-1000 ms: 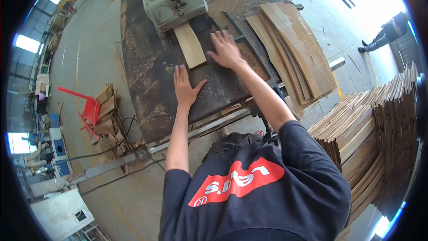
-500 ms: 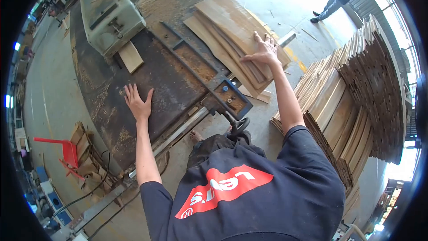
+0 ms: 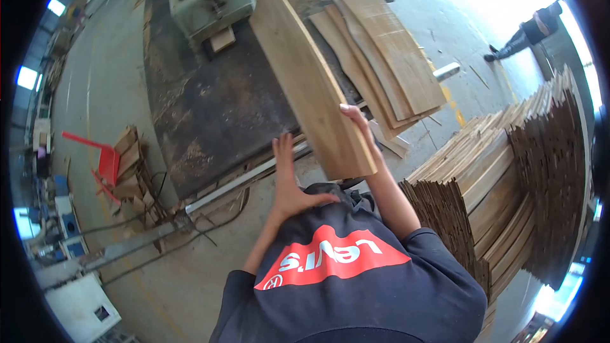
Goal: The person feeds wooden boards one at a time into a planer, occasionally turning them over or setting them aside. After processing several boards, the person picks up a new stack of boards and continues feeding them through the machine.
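Note:
A long wooden board [image 3: 305, 82] is tilted up over the machine table, its near end close to my body. My right hand [image 3: 359, 126] grips it by the right edge, thumb on the edge and the other fingers hidden behind the wood. My left hand [image 3: 289, 184] is open, thumb and fingers spread, just left of the board's near end; no hold on the board shows. Right of the held board, several loose boards [image 3: 397, 51] lie overlapping. A short wood piece [image 3: 222, 39] pokes out under the machine's grey-green housing [image 3: 210, 0].
The dark machine table [image 3: 210, 101] carries sawdust, and a metal rail [image 3: 244, 178] runs along its near edge. Tall stacks of planks [image 3: 502, 178] stand at right. A red plastic chair [image 3: 108, 162] with wood scraps is at left. Another person [image 3: 530, 30] stands back right.
My right hand has taken up a board and brought it leftward over the table. My left hand has drawn back from the tabletop toward my body. The view has shifted.

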Motion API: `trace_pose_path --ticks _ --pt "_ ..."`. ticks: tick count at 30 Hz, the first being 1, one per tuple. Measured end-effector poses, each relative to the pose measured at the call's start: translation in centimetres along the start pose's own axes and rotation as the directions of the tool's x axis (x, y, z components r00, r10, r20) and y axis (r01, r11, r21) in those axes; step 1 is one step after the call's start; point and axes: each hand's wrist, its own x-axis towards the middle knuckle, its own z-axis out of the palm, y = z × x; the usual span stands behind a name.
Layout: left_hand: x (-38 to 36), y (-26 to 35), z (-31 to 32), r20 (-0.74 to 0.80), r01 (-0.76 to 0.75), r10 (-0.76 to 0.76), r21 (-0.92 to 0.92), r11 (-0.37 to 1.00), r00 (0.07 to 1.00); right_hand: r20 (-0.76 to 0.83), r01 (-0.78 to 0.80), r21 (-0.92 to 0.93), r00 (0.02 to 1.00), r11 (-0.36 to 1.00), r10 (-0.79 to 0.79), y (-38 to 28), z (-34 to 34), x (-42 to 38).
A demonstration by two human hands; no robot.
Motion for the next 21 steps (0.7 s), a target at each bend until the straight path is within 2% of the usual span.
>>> trace_pose_path --ticks 1,2,3,4,5,7,8,9,11,12,13,14,15,16,17,19,20,21 --pt "-1.0 0.6 0.7 -0.021 0.027 -0.026 0.010 1.000 0.999 0.080 -0.051 0.063 0.996 0.997 0.046 1.6 0.5 1.1" --pt "-1.7 1.1 1.3 -0.086 0.099 -0.102 -0.037 0.994 0.991 0.097 -0.081 0.052 0.992 0.995 0.076 3.3 1.1 2.2" --pt "-2.1 1.2 1.4 -0.149 0.160 -0.172 -0.087 0.983 0.974 0.143 -0.123 0.122 0.984 0.985 0.105 5.1 1.5 3.5" --pt "-2.4 0.0 1.5 -0.231 0.239 -0.240 -0.030 0.970 0.943 0.186 -0.164 0.191 0.974 0.968 0.129 6.6 1.5 4.7" --pt "-2.9 -1.1 1.1 -0.249 0.252 -0.250 -0.024 0.967 0.936 0.199 -0.184 0.182 0.969 0.966 0.147 7.9 0.9 6.3" --pt "-3.6 -2.8 -0.6 -0.324 0.357 -0.327 0.036 0.933 0.888 0.086 -0.214 -0.104 0.971 0.971 0.223 9.2 0.6 8.4" --pt "-3.7 -3.5 -1.3 -0.379 0.346 -0.279 0.122 0.930 0.883 0.082 -0.165 -0.260 0.978 0.951 0.192 8.9 0.6 8.2" --pt "-3.8 -4.1 -2.1 -0.384 0.351 -0.282 0.121 0.929 0.879 0.084 -0.170 -0.263 0.977 0.950 0.198 9.8 0.5 8.8" --pt "-4.0 -5.3 -3.3 -0.348 0.333 -0.269 0.139 0.933 0.898 0.125 0.173 -0.490 0.984 0.855 -0.127 12.7 -0.2 10.7" --pt "-3.9 -5.8 -3.5 -0.359 0.324 -0.256 0.146 0.935 0.898 0.151 0.265 -0.553 0.964 0.790 -0.218 13.0 0.0 11.2" --pt "-3.8 -6.3 -3.7 -0.366 0.335 -0.264 0.146 0.931 0.893 0.156 0.258 -0.554 0.966 0.792 -0.206 13.3 0.1 11.5" --pt "-3.5 -6.8 -3.9 -0.359 0.315 -0.244 0.154 0.937 0.901 0.186 0.398 -0.768 0.888 0.502 -0.421 13.6 0.2 11.8" --pt "-3.2 -7.3 -4.2 -0.347 0.291 -0.222 0.162 0.943 0.911 0.277 0.434 -0.890 0.757 0.138 -0.592 13.6 0.7 11.8" --pt "-2.9 -7.8 -4.3 -0.346 0.293 -0.224 0.164 0.942 0.911 0.342 0.400 -0.916 0.737 -0.031 -0.583 13.5 1.0 11.7" --pt "-2.5 -8.2 -4.2 -0.354 0.301 -0.219 0.195 0.933 0.909 0.341 0.400 -0.916 0.738 -0.030 -0.583 13.3 1.2 11.6" --pt "-1.7 -9.5 -4.1 -0.361 0.312 -0.219 0.223 0.924 0.906 0.448 0.367 -0.894 0.713 -0.258 -0.539 12.8 1.7 11.5" --pt "-1.3 -10.2 -4.0 -0.378 0.303 -0.204 0.225 0.926 0.903 0.445 0.365 -0.895 0.717 -0.256 -0.536 13.0 1.7 11.7" --pt "-0.8 -10.7 -4.0 -0.395 0.293 -0.187 0.228 0.929 0.899 0.502 0.359 -0.863 0.697 -0.356 -0.512 13.4 1.5 12.1"
